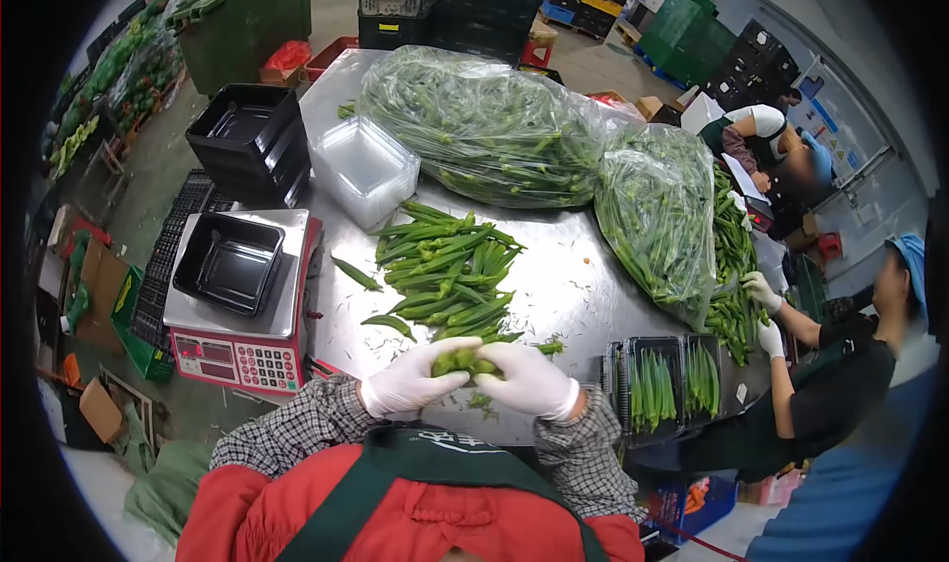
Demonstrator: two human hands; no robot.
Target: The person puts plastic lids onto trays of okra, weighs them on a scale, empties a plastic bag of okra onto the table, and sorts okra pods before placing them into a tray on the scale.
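Observation:
Both of my hands wear white gloves and meet at the near edge of the metal table (pixel 563 285). Between them is a small bunch of okra (pixel 455 362), its stem ends turned up toward me. My left hand (pixel 407 379) wraps it from the left, and my right hand (pixel 522 376) closes on it from the right. Just beyond my hands lies a loose pile of green okra (pixel 450 270), with a few single pods to its left. Short trimmed bits are scattered over the metal around the pile.
On the left, a scale (pixel 237 354) carries a black tray (pixel 229 263). Stacked black trays (pixel 247 142) and clear lids (pixel 366 172) stand behind it. Large plastic bags of okra (pixel 484 127) fill the back. At right are filled trays (pixel 652 389) and a co-worker's gloved hands (pixel 766 310).

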